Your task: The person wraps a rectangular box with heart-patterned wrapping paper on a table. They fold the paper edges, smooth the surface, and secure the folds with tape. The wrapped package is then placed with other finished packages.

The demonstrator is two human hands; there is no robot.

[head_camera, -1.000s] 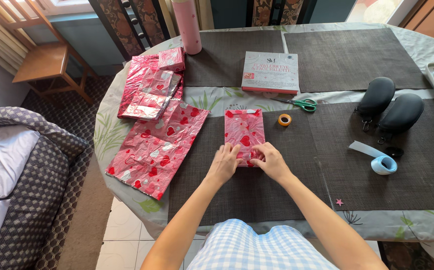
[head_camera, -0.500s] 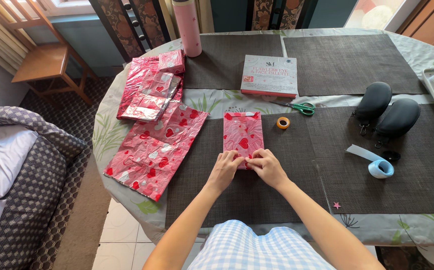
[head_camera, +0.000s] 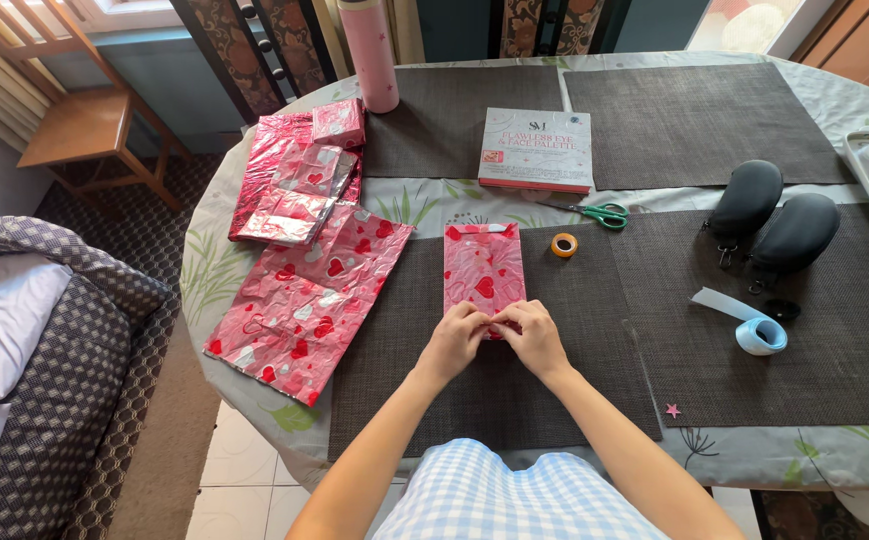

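1. While both of your hands crowd the near end of the wrapped parcel (head_camera: pixel 485 268), the glossy heart-print paper could spring open there; nothing visible shows tape on that flap, so any lift of the fingers may let the fold relax.
2. Your left hand (head_camera: pixel 455 340) has its fingers curled down onto the near left corner of the parcel, pressing and pinching the foil rather than lying flat.
3. Your right hand (head_camera: pixel 530 335) mirrors it at the near right corner, fingers bent and closed on the folded edge; whether either thumb is tucked under the paper cannot be told from this view.
4. That parcel lies lengthwise on the dark woven placemat (head_camera: pixel 575 330) at the near middle of the table (head_camera: pixel 435 205), its far end already folded shut.
5. Uneven pressure from the two hands could skew the crease or tear the thin foil, and a push away from you may slide the parcel along the mat.
6. Your orange tape roll (head_camera: pixel 565 244) sits just beyond the parcel's far right corner, with the green-handled scissors (head_camera: pixel 600 212) past it; reaching for either means freeing one hand from the fold.
7. A loose sheet of the same wrapping paper (head_camera: pixel 305 295) lies to the left, hanging over the table's edge, where a brushed elbow could drag it off.
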